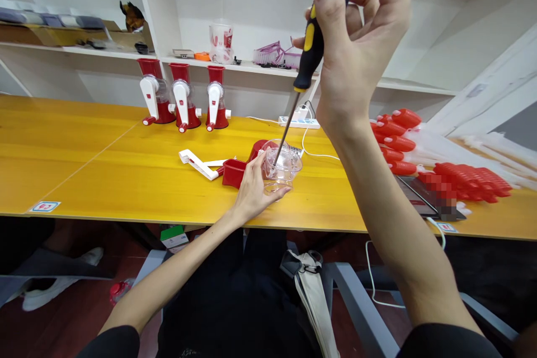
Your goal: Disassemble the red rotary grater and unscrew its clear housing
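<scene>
My right hand (364, 28), raised high, grips the black and yellow handle of a screwdriver (311, 47). Its long shaft slants down into a clear plastic grater body (289, 163) on the table. Wrapped around the left side of that clear body is my left hand (253, 187), steadying it. Left of this hand lie a red hopper-shaped part (233, 173) and a white crank handle (198, 165). Another red part (262, 149) shows behind the clear body, partly hidden. The screwdriver's tip is inside the clear plastic; what it touches I cannot make out.
Three assembled red and white rotary graters (181, 98) stand at the back of the yellow table (104, 179). A power strip (298, 122) with white cables lies behind my work. Red-handled items in plastic (403, 142) and a dark tablet-like device (419, 196) occupy the right side.
</scene>
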A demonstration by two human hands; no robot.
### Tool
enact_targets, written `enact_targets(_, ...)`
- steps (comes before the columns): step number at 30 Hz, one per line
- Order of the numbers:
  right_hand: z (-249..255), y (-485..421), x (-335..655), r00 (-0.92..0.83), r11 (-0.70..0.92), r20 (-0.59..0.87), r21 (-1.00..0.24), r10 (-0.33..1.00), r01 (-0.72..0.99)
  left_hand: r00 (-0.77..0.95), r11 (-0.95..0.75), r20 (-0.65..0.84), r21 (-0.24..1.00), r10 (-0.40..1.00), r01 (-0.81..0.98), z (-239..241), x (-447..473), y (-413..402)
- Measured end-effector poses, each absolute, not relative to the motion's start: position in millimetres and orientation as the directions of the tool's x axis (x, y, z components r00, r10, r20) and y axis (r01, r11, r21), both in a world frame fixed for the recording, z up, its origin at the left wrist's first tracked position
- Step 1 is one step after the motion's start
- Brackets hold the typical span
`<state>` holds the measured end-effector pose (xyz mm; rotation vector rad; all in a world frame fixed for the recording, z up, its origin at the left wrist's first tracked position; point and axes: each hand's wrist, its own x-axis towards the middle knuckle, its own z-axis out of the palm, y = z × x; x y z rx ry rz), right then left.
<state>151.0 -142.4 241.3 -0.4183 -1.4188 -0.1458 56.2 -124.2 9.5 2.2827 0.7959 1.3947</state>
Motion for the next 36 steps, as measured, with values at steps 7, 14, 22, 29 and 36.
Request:
enact_targets(7, 239, -135, 155, 0.161, 0.916, 0.967, -0.242, 0.199, 0.32, 0.361, -0.783, 0.695, 0.555, 0.622, 0.281, 9, 57, -124)
enact_targets(14, 240, -143, 147, 0.205, 0.931, 0.958, -0.251, 0.199, 0.267, 0.359, -0.785, 0.698, 0.551, 0.619, 0.283, 10, 57, -124)
enact_targets(22, 239, -138, 154, 0.189, 0.944, 0.968, -0.211, 0.165, 0.255, 0.355, -0.788, 0.703, 0.556, 0.616, 0.266, 8, 58, -123)
enact_targets(29, 238, -135, 157, 0.149, 0.957, 0.968, -0.225, 0.199, 0.181, 0.364, -0.786, 0.697, 0.557, 0.618, 0.268, 10, 56, -125)
enact_targets(36, 239, -138, 153, 0.194, 0.893, 0.971, -0.21, 0.141, 0.398, 0.364, -0.796, 0.708, 0.534, 0.605, 0.284, 9, 57, -124)
